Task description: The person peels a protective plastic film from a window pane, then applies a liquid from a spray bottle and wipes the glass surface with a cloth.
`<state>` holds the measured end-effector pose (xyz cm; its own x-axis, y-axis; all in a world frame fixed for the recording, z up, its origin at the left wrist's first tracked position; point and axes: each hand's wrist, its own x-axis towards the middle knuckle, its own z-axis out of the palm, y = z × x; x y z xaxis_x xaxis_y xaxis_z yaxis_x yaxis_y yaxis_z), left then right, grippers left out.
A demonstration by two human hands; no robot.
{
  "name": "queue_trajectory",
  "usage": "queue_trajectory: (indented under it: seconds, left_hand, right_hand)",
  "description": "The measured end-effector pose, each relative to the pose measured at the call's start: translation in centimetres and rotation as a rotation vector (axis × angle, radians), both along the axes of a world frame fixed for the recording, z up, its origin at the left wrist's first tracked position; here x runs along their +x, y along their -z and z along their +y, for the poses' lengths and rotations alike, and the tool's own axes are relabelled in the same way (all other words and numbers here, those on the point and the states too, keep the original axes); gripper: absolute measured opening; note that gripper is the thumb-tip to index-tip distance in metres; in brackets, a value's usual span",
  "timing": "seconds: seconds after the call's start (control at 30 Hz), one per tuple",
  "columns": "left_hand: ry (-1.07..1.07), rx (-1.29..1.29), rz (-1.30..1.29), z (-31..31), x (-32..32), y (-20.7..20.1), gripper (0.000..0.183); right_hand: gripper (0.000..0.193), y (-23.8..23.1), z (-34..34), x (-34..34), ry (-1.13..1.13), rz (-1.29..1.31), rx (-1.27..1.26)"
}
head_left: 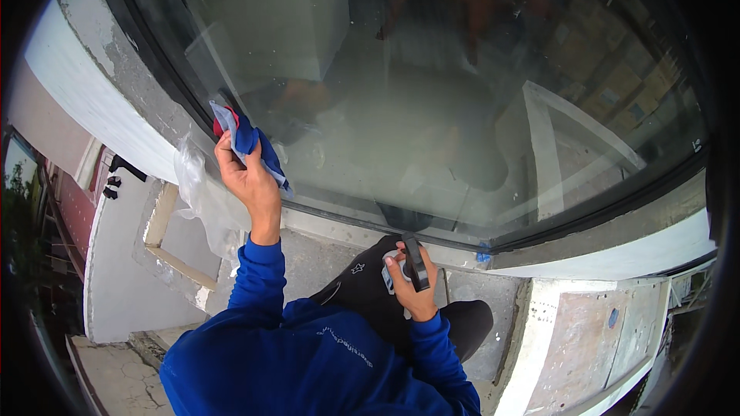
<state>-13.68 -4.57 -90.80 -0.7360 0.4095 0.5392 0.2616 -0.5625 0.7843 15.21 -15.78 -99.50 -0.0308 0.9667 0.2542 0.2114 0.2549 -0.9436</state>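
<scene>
My left hand (pixel 254 189) is closed on a folded cloth (pixel 247 137) in blue, light grey and red. The cloth lies at the lower left corner of a large window pane (pixel 393 127), beside its dark frame (pixel 532 242). Low in front of my legs, my right hand (pixel 418 299) grips what looks like a spray bottle (pixel 415 260) with a black head and a pale body. That hand is apart from the glass, and part of the bottle is hidden by my fingers.
Crumpled clear plastic sheeting (pixel 202 196) hangs left of my left forearm. A concrete sill (pixel 593 240) runs under the window. A pale wooden frame piece (pixel 173 262) is at the left, and a white-edged board (pixel 586 331) stands at the right. Reflections cover the glass.
</scene>
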Motion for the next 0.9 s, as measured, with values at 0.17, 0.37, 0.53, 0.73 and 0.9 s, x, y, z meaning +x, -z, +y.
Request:
queue_trajectory:
  seconds: [0.17,0.37,0.53,0.73,0.9]
  left_hand:
    - [-0.012,0.027,-0.007,0.2,0.1,-0.3,0.019]
    - [0.017,0.018,-0.044,-0.3,-0.2,-0.2,0.017]
    - [-0.014,-0.001,-0.041,0.2,-0.4,-0.5,0.017]
    - [-0.068,0.026,0.018,0.5,-0.3,0.5,0.016]
    - [0.016,0.035,-0.038,0.4,-0.4,0.4,0.016]
  right_hand:
    - [0.036,-13.3,-2.5,3.3,0.249,0.470,0.631]
    - [0.021,-13.2,-2.1,2.8,0.243,0.238,0.122]
    - [0.029,-15.7,-2.3,4.2,0.250,0.024,0.006]
    - [0.027,-12.8,-1.4,2.9,0.098,0.132,0.010]
    - [0.022,-11.9,0.7,0.8,0.120,0.083,0.077]
